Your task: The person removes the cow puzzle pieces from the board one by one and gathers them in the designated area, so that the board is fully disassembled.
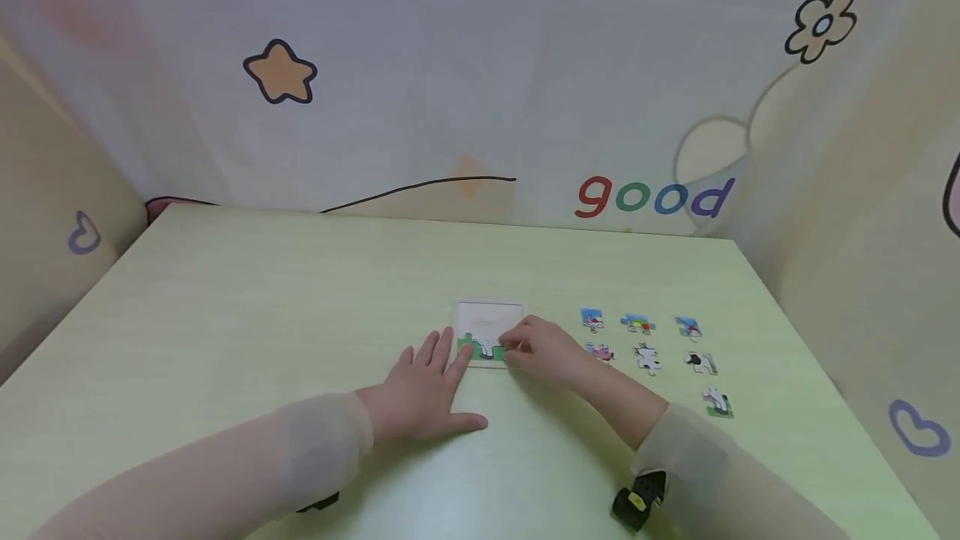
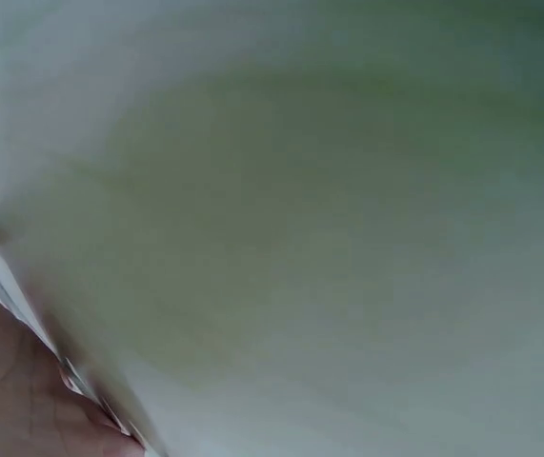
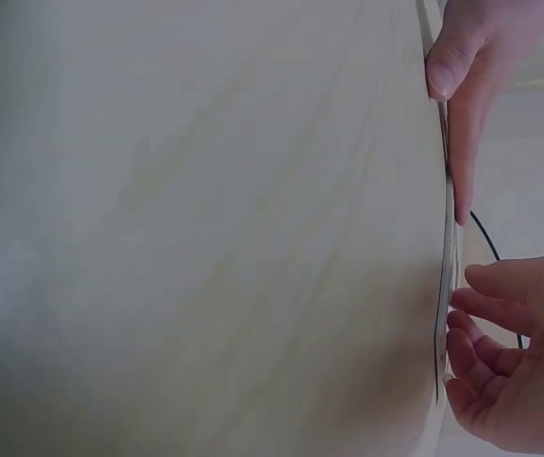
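A small pale puzzle tray (image 1: 491,315) lies on the table in the head view, with green-and-white jigsaw pieces along its near edge. My left hand (image 1: 422,390) lies palm down with its fingers spread. Its fingertips touch the tray's left side, and the index finger reaches over the near-left corner. My right hand (image 1: 551,350) is at the tray's near-right part. Its curled fingers and thumb pinch the edge of a jigsaw piece (image 1: 487,349) with green and white on it, partly hidden by the fingertips. In the right wrist view, the right hand (image 3: 529,352) has bent fingers at the tabletop.
Several loose jigsaw pieces (image 1: 647,358) lie in rows on the table to the right of the tray, partly behind the right forearm. The pale green table (image 1: 247,298) meets a printed cloth backdrop (image 1: 420,90) at the back. The left wrist view is mostly blurred tabletop.
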The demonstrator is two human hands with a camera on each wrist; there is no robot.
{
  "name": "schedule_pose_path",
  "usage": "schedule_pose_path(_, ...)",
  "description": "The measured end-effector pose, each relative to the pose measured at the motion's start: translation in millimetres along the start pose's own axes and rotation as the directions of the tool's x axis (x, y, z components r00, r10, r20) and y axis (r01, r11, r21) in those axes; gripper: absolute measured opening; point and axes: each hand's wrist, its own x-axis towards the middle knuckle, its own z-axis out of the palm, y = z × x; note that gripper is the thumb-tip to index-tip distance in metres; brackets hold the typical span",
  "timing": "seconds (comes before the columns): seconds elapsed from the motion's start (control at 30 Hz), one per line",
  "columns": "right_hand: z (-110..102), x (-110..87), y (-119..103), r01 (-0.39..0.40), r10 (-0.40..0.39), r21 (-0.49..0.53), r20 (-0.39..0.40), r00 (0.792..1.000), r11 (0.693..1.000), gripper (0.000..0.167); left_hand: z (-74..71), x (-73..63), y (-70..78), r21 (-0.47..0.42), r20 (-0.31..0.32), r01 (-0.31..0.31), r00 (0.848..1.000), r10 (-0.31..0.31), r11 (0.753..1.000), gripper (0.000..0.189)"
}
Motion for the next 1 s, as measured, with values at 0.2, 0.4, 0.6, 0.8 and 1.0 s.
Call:
schedule_pose_path(0.2,-0.4,7.2,-3.2,-0.038,0.037,0.035,0.026,0.999,0.999,0.017,1.3,3.0,2.9,0.017,0.023,0.013,1.0,-0.014,1.0,0.095)
schedule_pose_path(0.4,-5.5,12.2,-7.3,-0.102,0.099,0.051,0.05,0.994,0.993,0.01,-3.4,2.1,4.7,0.022,0.037,0.012,0.999,-0.013,1.0,0.094)
schedule_pose_path(0.6,-5.0,15.0,-7.2,-0.109,0.103,0.084,0.066,0.992,0.991,0.011,-3.8,-0.8,2.9,0.012,0.028,0.024,0.999,-0.024,1.0,0.095)
schedule_pose_path(0.8,-4.3,13.4,-7.4,-0.056,0.05,0.061,0.107,0.993,0.997,0.015,-3.0,-0.4,2.3,0.021,0.019,0.013,1.0,-0.013,1.0,0.095)
schedule_pose_path(1.0,-4.8,9.2,-9.3,-0.013,0.008,0.046,0.105,0.994,0.999,0.017,-4.4,-1.8,3.5,0.015,0.007,0.006,1.0,-0.006,1.0,0.093)
